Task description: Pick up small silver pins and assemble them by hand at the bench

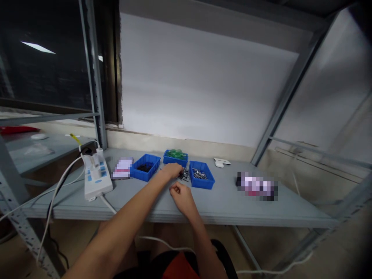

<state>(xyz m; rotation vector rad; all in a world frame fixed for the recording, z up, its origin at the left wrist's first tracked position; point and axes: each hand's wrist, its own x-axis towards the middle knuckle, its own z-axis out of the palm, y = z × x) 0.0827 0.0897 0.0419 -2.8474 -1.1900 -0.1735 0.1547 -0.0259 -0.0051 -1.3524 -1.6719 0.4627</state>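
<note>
A small heap of metal pieces that look like screws (184, 174) lies on the grey table between the blue trays. My left hand (172, 169) reaches over the left edge of this heap, its fingers bent down and together; what they hold, if anything, is hidden. Nearer the table's front edge, my right hand (180, 193) is curled with thumb and fingertips drawn together, and I cannot make out anything in it. To the right of the heap stands a blue tray (205, 183) with silvery screw-like pieces. Another blue tray (140, 175), left of my left hand, holds dark pieces.
Behind the hands, a blue tray (175, 161) holds green items. A white power strip (99, 180) with cables stands at the left. A white object (219, 163) lies at the back right. Blurred-out items (257, 186) sit at right and left. Metal shelf posts (279, 100) frame the table.
</note>
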